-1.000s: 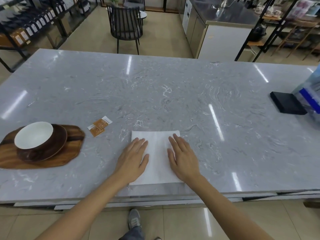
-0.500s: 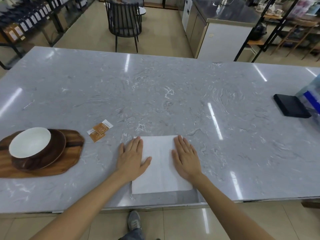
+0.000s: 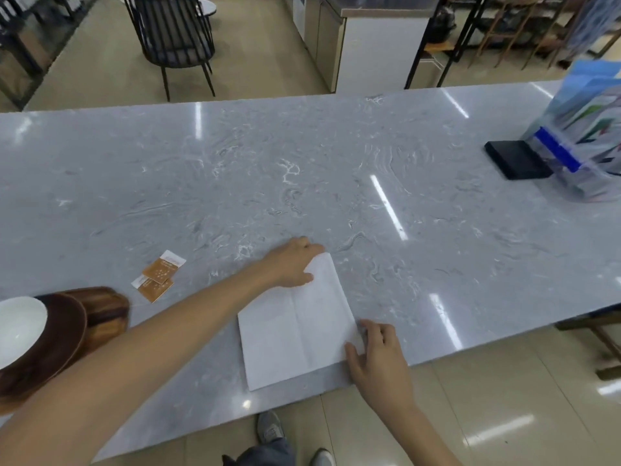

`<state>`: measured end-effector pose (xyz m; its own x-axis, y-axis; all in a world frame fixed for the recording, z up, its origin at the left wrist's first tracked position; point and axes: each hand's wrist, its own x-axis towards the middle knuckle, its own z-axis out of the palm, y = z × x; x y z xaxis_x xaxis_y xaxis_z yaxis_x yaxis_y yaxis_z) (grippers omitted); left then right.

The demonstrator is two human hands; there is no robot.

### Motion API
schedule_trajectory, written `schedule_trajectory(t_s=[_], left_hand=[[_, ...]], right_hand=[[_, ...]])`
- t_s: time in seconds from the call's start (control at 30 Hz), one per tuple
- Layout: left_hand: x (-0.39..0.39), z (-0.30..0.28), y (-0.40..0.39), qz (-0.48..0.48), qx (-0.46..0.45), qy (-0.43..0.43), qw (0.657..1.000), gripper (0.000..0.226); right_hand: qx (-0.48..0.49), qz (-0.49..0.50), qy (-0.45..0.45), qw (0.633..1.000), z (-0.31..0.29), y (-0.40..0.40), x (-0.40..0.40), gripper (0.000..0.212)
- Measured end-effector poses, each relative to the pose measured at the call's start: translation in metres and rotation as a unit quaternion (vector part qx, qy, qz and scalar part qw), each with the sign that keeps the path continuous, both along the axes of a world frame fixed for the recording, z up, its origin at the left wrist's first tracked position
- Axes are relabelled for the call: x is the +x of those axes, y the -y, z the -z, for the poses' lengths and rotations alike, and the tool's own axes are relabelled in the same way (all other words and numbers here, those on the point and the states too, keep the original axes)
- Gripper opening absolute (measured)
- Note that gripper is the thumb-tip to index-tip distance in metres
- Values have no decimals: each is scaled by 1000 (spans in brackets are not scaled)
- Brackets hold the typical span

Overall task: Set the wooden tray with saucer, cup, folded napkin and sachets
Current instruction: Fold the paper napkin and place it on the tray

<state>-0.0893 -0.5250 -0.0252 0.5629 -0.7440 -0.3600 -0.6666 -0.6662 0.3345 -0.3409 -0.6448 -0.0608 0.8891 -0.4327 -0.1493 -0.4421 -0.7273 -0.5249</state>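
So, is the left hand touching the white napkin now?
Touching. The head view shows the left hand holding the far corner of the white napkin, with the thumb lying on the paper.

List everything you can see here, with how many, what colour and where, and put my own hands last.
napkin: one, white, flat at the near edge of the table, creased down the middle
sachets: two, orange and white, overlapping, left of the napkin
tray: one, dark wood, far left on the table
saucer: one, brown, on the tray
cup: one, white, on the saucer
table: one, grey marble
black box: one, far right
leaflet stand: one, clear with blue, beside the black box
chair: one, black, beyond the table
left hand: pinches the napkin's far corner
right hand: pinches the napkin's near right corner
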Motion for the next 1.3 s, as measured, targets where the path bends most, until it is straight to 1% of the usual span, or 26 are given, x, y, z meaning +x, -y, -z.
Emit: schedule_trajectory(t_s=[0.07, 0.13, 0.27, 0.33, 0.37, 0.43, 0.53, 0.6, 0.63, 0.67, 0.77, 0.83, 0.9, 0.97, 1.03, 1.1, 1.2, 1.3], left_hand=[[5, 0, 0, -27, -13, -6, 1000, 69], [12, 0, -11, -53, -22, -14, 998, 71], [18, 3, -63, -78, 1, -28, 997, 84], [14, 8, -90, -122, -16, -48, 991, 83], [12, 11, -100, -145, -29, -59, 987, 78], [8, 16, -111, -173, -63, -79, 980, 59], [0, 14, -117, -171, -142, -88, 971, 30], [-6, 7, -122, -172, -205, -101, 958, 20], [-9, 4, -124, -174, -231, -105, 951, 17], [-12, -1, -127, -176, -252, -106, 946, 16], [-16, -13, -138, -202, -293, -99, 929, 15], [-16, -23, -146, -232, -322, -119, 910, 12], [-15, -33, -152, -262, -350, -152, 886, 10], [-15, -40, -154, -267, -363, -136, 882, 12], [-18, -42, -156, -261, -373, -105, 884, 20], [-24, -41, -161, -257, -355, -70, 896, 24], [-37, -32, -170, -252, -310, -54, 915, 25], [-54, -25, -178, -213, -313, -38, 925, 27]], right_hand=[[13, 6, 2, 1000, 1, 0, -4, 40], [26, 4, -3, 1000, 1, 3, -5, 41], [32, -26, -24, 999, -4, 22, 12, 46], [32, -36, -24, 999, -9, 31, 34, 52], [36, -45, -19, 998, -11, 34, 49, 55], [59, -68, -18, 996, -15, 38, 82, 68], [81, -147, -39, 985, -24, 38, 134, 92], [101, -200, -58, 973, -30, 37, 163, 98], [115, -215, -61, 968, -33, 38, 175, 94], [132, -222, -56, 964, -37, 41, 185, 84], [216, -228, -28, 949, -53, 55, 204, 38], [247, -243, -20, 938, -67, 62, 208, 22], [252, -256, -9, 933, -79, 61, 207, 12], [246, -264, 14, 933, -86, 56, 203, 7], [237, -271, 35, 932, -88, 51, 194, 5], [218, -274, 47, 935, -85, 46, 180, 3], [159, -292, 66, 941, -76, 38, 152, 9], [102, -305, 91, 943, -67, 33, 126, 16]])
